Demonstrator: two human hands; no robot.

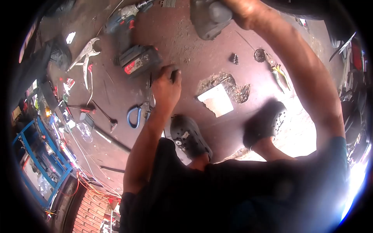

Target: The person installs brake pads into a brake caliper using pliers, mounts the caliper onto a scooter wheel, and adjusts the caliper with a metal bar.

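Battery pack (142, 59): one, far left, just beyond left hand (167, 86). One drill (128, 13), one locking pliers (87, 50), one yellow-handled pliers (278, 73). Left arm forward, fingers curled, grip unclear. Right arm bent far, hand (241, 12) beside dark grey object (209, 25); fingers cut off, can't tell.

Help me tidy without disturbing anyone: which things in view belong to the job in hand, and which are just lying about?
Likely in the job:
dark grey object at the right hand
perhaps the cordless drill and red-labelled battery, near the left hand

Apparently just lying about:
locking pliers
pliers with yellow-green handles
white piece
blue loop
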